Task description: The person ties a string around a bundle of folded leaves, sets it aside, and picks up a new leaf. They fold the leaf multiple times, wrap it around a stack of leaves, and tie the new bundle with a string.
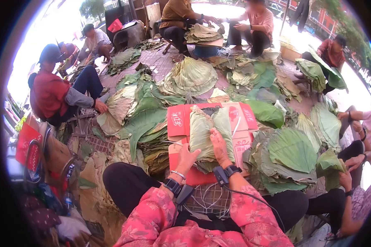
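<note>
A folded bundle of dried lotus leaves (203, 131), pale green and creased, lies on an opened red cardboard box (178, 158) in front of my knees. My left hand (188, 158) grips the bundle's lower left edge, its thumb over the leaf and the fingers along the side. Flat across the bundle's right half rests my right hand (220, 147), fingers stretched out and pointing away from me. Darker leaf layers show at the bundle's top and bottom ends. White string (202, 201) lies loose on the ground just below the box.
Close to my right is a stack of round leaves (290, 150). On the left, more leaves (148, 123) are piled beside a person in a red vest (51, 96). Several other people sit around handling leaves. A fan-shaped leaf pile (189, 76) lies ahead; bags (41, 206) stand at lower left.
</note>
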Motion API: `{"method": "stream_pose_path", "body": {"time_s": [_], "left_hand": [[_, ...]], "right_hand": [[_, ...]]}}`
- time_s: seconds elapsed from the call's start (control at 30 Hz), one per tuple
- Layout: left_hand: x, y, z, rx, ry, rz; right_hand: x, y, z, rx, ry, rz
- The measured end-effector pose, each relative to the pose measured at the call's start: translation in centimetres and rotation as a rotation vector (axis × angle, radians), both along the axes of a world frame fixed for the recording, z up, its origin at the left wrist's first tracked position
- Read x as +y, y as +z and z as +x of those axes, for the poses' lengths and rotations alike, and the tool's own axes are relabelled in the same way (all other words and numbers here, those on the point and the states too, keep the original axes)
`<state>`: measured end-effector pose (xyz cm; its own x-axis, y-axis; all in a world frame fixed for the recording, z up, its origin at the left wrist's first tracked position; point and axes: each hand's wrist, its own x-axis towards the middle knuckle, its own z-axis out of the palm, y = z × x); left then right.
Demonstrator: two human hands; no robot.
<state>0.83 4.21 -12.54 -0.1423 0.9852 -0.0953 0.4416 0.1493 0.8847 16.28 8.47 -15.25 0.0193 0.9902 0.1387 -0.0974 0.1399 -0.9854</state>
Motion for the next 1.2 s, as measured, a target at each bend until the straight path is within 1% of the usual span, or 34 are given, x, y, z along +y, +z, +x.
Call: {"method": "stream_pose_path", "body": {"time_s": [0.03,0.13,0.23,0.27,0.33,0.37,0.4,0.47,0.5,0.53,0.57,0.6,0.7,0.83,0.9,0.93,1.0,1.03,1.1,1.17,1.2], "left_hand": [[-0.2,1.3,0.6,0.01,-0.031,-0.005],[-1.1,3.9,4.1,0.181,-0.192,0.276],[-1.8,4.6,7.2,0.233,-0.243,0.327],[-1.6,4.6,7.6,0.219,-0.298,0.32],[-1.1,3.9,8.2,0.192,-0.414,0.302],[-0.8,3.2,8.3,0.199,-0.467,0.282],[-0.6,2.9,8.4,0.272,-0.501,0.29],[-0.5,2.8,8.6,0.422,-0.565,0.303],[-1.0,4.7,9.0,0.526,-0.588,0.158],[-0.8,3.5,9.0,0.56,-0.548,0.253],[-0.5,1.1,9.0,0.593,-0.509,0.349],[-0.5,0.4,9.0,0.624,-0.468,0.443],[-0.2,-0.3,8.3,0.533,-0.574,0.251],[-0.2,-0.6,7.8,0.495,-0.569,0.242],[-0.1,-1.2,7.5,0.473,-0.555,0.262],[0.1,-1.5,7.3,0.453,-0.554,0.286],[0.1,-2.2,6.9,0.407,-0.548,0.324],[0.2,-2.2,6.9,0.425,-0.545,0.322],[-0.1,-2.0,7.2,0.454,-0.543,0.311],[-0.5,-1.4,8.0,0.622,-0.534,0.31],[-0.9,-0.1,8.4,0.707,-0.526,0.309]], "right_hand": [[0.0,0.3,0.1,-0.017,0.006,-0.011],[-0.7,1.8,0.1,0.133,-0.025,-0.025],[1.8,-1.8,2.7,0.429,0.113,-0.23],[1.6,-1.0,3.2,0.541,0.181,-0.3],[-0.5,3.3,4.2,0.768,0.315,-0.439],[-1.3,4.7,4.4,0.708,0.213,-0.378],[-2.1,6.1,4.5,0.64,0.109,-0.323],[-2.0,4.9,4.9,0.679,0.076,-0.276],[-1.7,4.1,5.1,0.694,0.071,-0.285],[-1.4,3.4,5.3,0.717,0.068,-0.295],[-1.0,2.5,5.5,0.74,0.068,-0.307],[-0.6,1.5,5.8,0.766,0.069,-0.325],[1.3,-1.8,6.4,0.846,0.093,-0.387],[4.6,-8.4,7.2,0.922,0.167,-0.504],[4.9,-7.3,7.0,0.857,0.177,-0.499],[4.8,-6.9,7.1,0.704,0.112,-0.407],[2.9,-1.3,6.6,0.387,-0.033,-0.249],[2.7,0.1,7.3,0.334,0.108,-0.259],[3.3,0.4,8.6,0.1,0.042,-0.202],[2.9,1.3,9.4,-0.091,-0.021,-0.171],[2.2,1.8,9.4,-0.191,-0.112,-0.133]]}}
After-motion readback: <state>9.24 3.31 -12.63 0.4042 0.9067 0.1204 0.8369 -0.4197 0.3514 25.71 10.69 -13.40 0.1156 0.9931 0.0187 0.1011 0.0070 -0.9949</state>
